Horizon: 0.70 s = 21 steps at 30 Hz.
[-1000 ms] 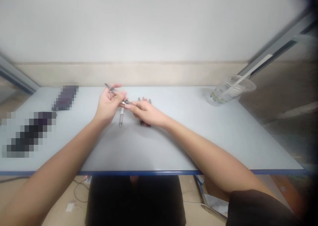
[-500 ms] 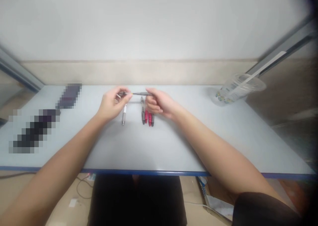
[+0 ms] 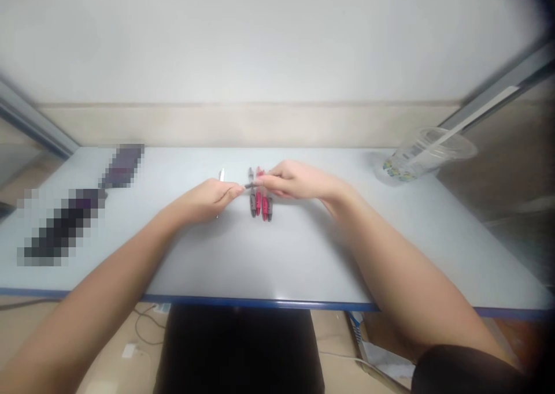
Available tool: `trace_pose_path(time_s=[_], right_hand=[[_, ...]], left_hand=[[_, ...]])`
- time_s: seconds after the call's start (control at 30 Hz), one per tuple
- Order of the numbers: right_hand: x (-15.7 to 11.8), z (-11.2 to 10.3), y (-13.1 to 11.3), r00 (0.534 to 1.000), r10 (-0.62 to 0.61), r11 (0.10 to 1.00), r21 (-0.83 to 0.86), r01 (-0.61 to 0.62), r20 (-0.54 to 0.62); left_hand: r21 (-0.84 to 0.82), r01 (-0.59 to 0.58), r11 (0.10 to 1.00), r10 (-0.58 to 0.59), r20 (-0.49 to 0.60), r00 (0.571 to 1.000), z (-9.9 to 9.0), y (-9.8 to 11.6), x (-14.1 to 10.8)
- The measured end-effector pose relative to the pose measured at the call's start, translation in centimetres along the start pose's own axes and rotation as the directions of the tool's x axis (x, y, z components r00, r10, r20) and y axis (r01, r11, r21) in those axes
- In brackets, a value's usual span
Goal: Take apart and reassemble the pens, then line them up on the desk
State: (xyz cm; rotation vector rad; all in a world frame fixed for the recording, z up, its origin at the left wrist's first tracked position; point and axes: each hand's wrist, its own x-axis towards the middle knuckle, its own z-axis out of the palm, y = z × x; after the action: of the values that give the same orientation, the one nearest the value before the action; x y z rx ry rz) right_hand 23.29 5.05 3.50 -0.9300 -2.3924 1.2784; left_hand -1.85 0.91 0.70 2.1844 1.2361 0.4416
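Between my two hands runs a thin dark grey pen, mostly hidden by the fingers. My left hand pinches its left end, and my right hand grips its right end. Below and behind my right hand lie several red and grey pens, among them a grey pen and a red pen, side by side on the table. A white pen lies partly hidden beneath my left hand.
A clear plastic cup with a white straw leans at the right of the pale table. Dark pixelated items lie on the left. A wall stands behind the table.
Both hands have come closer together and lower, over the pens. The gap between them along the held pen has shrunk, and my left hand now covers much of the white pen.
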Motion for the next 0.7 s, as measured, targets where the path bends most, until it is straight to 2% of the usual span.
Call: trace_pose_path(time_s=[0.2, 0.33, 0.47, 0.6, 0.7], right_hand=[[-0.7, 0.0, -0.9, 0.991, -0.122, 0.981, -0.156, 0.113, -0.048], [-0.6, 0.6, -0.8, 0.990, -0.081, 0.970, -0.238, 0.051, -0.117], [-0.1, 1.1, 0.1, 0.979, -0.085, 0.969, -0.243, 0.038, -0.186], [0.3, 1.4, 0.8, 0.960, -0.113, 0.979, -0.192, 0.065, -0.255], [0.3, 1.6, 0.6, 0.978, -0.056, 0.993, -0.113, 0.034, -0.199]], left_hand=[[-0.114, 0.049, 0.992, -0.043, 0.055, 0.998, -0.5, -0.5, -0.2], [-0.128, 0.073, 0.989, -0.072, 0.017, 0.997, -0.6, -0.7, -0.1], [-0.077, 0.041, 0.996, -0.047, -0.078, 0.996, -0.5, -0.9, 0.1], [-0.001, 0.038, 0.999, -0.038, -0.073, 0.997, -0.6, -1.0, 0.2], [0.029, 0.059, 0.998, -0.057, -0.074, 0.996, -0.7, -0.9, 0.2]])
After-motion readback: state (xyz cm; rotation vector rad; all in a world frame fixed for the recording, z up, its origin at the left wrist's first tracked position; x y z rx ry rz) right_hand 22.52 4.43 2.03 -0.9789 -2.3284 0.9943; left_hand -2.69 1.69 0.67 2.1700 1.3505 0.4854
